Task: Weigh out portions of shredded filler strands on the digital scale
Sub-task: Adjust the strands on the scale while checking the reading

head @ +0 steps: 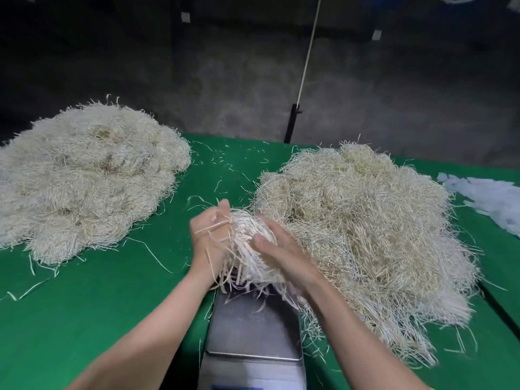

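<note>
Centrally, seen from above, a person's two bare hands cup a bundle of strands (247, 249) between them over the far end of a digital scale (253, 371). The left hand (209, 237) presses against the bundle's left side, thumb pointing up and away, with a few loose strands draped across its palm. The right hand (281, 254) wraps the bundle's right side, its thumb lying on top. Both hands have a narrow grip closed around the bundle, holding it together. The strands are pale cream, thin and flat. Their loose ends hang down toward the scale's steel platform (253, 327); whether they touch it cannot be told. The platform is bare steel on its near part, and the scale's near edge shows a sliver of blue at the bottom of the view.

The scale sits on a green worktop (98, 305). At the far left lies a large left heap (84, 178) of the same strands, well apart from the hands. A right heap (365, 226), looser and more tangled, lies just beside the scale and the right hand. Stray strands are scattered across the green surface between the heaps. At the far right edge lies a patch of white sheets (489, 201). Beyond the worktop, a dark post (291, 123) stands with a white cord (308, 52) rising from it against a dim wall.
</note>
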Available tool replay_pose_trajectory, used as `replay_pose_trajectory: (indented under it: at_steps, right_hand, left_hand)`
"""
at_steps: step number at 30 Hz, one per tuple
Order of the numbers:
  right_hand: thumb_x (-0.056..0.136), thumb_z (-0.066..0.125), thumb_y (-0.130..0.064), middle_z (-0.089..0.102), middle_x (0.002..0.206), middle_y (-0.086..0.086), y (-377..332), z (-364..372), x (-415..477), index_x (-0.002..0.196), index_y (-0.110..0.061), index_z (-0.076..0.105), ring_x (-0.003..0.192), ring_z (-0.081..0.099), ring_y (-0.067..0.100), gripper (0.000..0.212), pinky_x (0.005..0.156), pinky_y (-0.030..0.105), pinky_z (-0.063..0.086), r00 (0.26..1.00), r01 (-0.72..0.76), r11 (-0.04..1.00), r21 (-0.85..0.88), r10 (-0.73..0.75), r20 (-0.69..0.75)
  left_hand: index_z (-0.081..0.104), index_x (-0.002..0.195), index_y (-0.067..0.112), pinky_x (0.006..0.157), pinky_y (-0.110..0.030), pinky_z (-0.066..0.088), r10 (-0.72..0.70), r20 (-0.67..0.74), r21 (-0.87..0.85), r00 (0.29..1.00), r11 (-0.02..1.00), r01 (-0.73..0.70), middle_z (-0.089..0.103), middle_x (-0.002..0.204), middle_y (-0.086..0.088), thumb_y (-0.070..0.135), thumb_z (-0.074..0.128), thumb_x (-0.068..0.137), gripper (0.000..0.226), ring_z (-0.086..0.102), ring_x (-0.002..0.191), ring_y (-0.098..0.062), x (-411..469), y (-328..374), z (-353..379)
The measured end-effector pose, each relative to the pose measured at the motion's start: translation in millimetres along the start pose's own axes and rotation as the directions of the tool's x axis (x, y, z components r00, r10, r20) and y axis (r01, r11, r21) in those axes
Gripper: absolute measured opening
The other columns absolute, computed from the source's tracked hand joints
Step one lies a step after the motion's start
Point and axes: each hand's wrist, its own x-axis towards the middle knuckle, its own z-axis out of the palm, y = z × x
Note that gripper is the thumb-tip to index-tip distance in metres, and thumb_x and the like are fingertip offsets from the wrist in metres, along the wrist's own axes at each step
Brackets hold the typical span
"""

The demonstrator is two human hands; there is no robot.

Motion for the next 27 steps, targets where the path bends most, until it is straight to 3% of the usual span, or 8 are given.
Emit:
replay_pose_trajectory:
  at_steps: [5,8,10,12,16,20,23,27]
  right_hand:
    - [0.049,0.078,-0.064,0.037,0.146,-0.007,6,44,10,0.135,-0.043,0.038,0.114,0.047,0.005,0.097,0.085,0.021,0.04,0.971,0.02,0.914,0.406,0.079,-0.226]
    - [0.06,0.081,-0.047,0.069,0.109,-0.002,-7,47,23,0.133,-0.025,0.046,0.087,0.068,0.011,0.084,0.072,0.028,0.055,0.975,0.113,0.779,0.616,0.032,-0.219]
    - [0.065,0.077,-0.03,0.072,0.087,0.003,-19,37,24,0.127,-0.018,0.052,0.072,0.069,0.018,0.069,0.06,0.03,0.056,0.969,0.141,0.708,0.692,0.044,-0.243]
    - [0.065,0.075,-0.023,0.073,0.091,0.006,-24,20,24,0.122,-0.019,0.055,0.078,0.071,0.025,0.061,0.061,0.035,0.058,0.956,0.107,0.702,0.704,0.121,-0.266]
    - [0.079,0.072,-0.024,0.06,0.124,0.012,-3,-2,19,0.133,-0.018,0.047,0.108,0.061,0.034,0.06,0.079,0.048,0.056,0.905,-0.041,0.786,0.616,0.29,-0.31]
    - [0.078,0.074,-0.025,0.047,0.136,0.001,29,0,5,0.136,-0.027,0.038,0.116,0.054,0.027,0.068,0.093,0.046,0.049,0.903,-0.108,0.897,0.429,0.268,-0.335]
    - [0.076,0.075,-0.027,0.034,0.146,-0.001,49,-13,-11,0.139,-0.032,0.034,0.126,0.045,0.023,0.075,0.098,0.039,0.044,0.921,-0.139,0.981,0.138,0.179,-0.345]
    - [0.08,0.072,-0.033,0.031,0.149,-0.005,72,-24,-26,0.131,-0.04,0.043,0.133,0.033,0.016,0.058,0.103,0.033,0.033,0.959,-0.22,0.957,-0.188,0.176,-0.223]
  left_hand:
    - [0.035,0.054,0.012,0.048,-0.026,0.028,0.157,-0.117,0.035,0.981,0.987,-0.154,0.032,0.053,-0.001,0.014,0.046,0.098,0.046,0.03,0.049,-0.01,5,18,5]
    - [0.046,0.063,0.007,0.062,-0.033,0.039,0.137,-0.033,0.093,0.99,0.987,-0.134,0.045,0.073,-0.009,0.014,0.045,0.099,0.037,0.042,0.069,-0.018,2,14,11]
    - [0.06,0.087,0.0,0.081,-0.039,0.051,0.006,0.063,0.123,0.998,0.992,-0.013,0.057,0.096,-0.012,0.024,0.045,0.099,0.031,0.057,0.087,-0.022,-1,10,14]
    - [0.056,0.123,0.007,0.092,-0.041,0.051,-0.251,0.168,0.029,0.953,0.968,0.249,0.062,0.117,-0.01,0.042,0.048,0.092,0.047,0.063,0.103,-0.018,-1,11,10]
    - [0.041,0.14,0.024,0.101,-0.058,0.039,-0.507,0.5,-0.132,0.702,0.757,0.64,0.053,0.137,-0.009,0.052,0.038,0.094,0.054,0.056,0.119,-0.033,-2,0,-7]
    - [0.047,0.126,0.028,0.105,-0.047,0.039,-0.507,0.254,0.094,0.824,0.861,0.5,0.046,0.141,-0.004,0.003,0.047,0.094,0.04,0.05,0.123,-0.025,-28,-34,-2]
    - [0.039,0.137,0.023,0.105,-0.031,0.027,-0.488,0.173,0.262,0.855,0.86,0.438,0.035,0.144,0.003,-0.001,0.053,0.091,0.053,0.036,0.124,-0.01,-38,-55,-13]
    - [0.036,0.133,0.026,0.11,-0.035,0.026,-0.544,0.235,0.305,0.805,0.828,0.47,0.034,0.147,0.0,-0.002,0.052,0.091,0.054,0.037,0.127,-0.014,-53,-74,-20]
